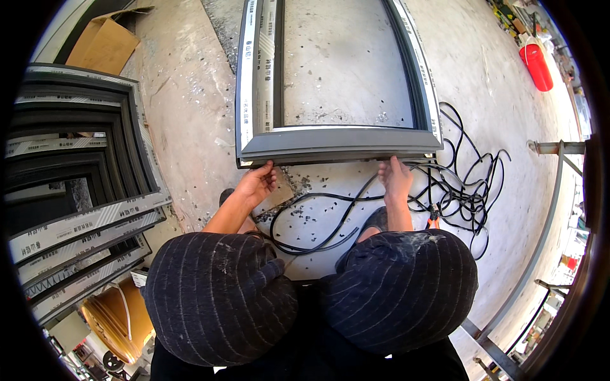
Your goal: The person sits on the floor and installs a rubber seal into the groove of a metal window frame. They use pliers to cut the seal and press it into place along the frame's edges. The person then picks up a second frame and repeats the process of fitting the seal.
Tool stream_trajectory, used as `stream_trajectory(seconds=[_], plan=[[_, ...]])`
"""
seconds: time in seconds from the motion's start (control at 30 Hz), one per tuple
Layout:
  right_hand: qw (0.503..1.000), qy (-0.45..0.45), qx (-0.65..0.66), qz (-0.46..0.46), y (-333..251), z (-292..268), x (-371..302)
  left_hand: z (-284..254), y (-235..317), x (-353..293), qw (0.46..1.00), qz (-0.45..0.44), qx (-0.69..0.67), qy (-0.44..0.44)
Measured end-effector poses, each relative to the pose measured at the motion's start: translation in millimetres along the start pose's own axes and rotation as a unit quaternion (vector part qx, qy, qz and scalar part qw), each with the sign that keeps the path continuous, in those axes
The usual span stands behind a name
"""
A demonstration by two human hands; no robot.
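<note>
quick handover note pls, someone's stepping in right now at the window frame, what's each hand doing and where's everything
Left hand: fingers on the near left corner of the grey window frame, at its lower edge.
Right hand: fingertips pressed against the frame's near edge toward the right corner, where the black rubber strip meets it.
Frame lies flat on the concrete floor; the strip loops between the knees and tangles in a pile to the right.
Done: cannot tell how much strip is seated. Left: most of the strip looks loose on the floor.
Stack of more frames on the left.
</note>
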State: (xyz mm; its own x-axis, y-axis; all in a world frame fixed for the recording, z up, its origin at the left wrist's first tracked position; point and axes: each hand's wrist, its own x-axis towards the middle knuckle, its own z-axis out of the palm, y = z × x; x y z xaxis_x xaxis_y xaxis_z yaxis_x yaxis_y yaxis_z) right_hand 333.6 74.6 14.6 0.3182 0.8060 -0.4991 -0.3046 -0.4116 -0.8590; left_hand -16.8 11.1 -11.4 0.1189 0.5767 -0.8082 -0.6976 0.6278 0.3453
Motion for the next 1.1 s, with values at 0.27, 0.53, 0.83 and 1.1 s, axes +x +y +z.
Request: stream_trajectory(seconds=[0.27,0.53,0.83,1.1], plan=[[0.998,0.014,-0.06,0.017,-2,1,5,1,-1,0,1.0,-0.006,-0.004,0.005],[0.997,-0.001,-0.063,0.051,3,9,1,2,-1,2,1.0,-0.003,-0.002,0.007],[0.996,0.027,-0.057,0.057,9,17,-1,2,-1,1,1.0,-0.001,-0.006,0.009],[0.997,0.022,-0.055,0.05,17,15,1,-1,-1,2,1.0,-0.008,-0.004,0.002]])
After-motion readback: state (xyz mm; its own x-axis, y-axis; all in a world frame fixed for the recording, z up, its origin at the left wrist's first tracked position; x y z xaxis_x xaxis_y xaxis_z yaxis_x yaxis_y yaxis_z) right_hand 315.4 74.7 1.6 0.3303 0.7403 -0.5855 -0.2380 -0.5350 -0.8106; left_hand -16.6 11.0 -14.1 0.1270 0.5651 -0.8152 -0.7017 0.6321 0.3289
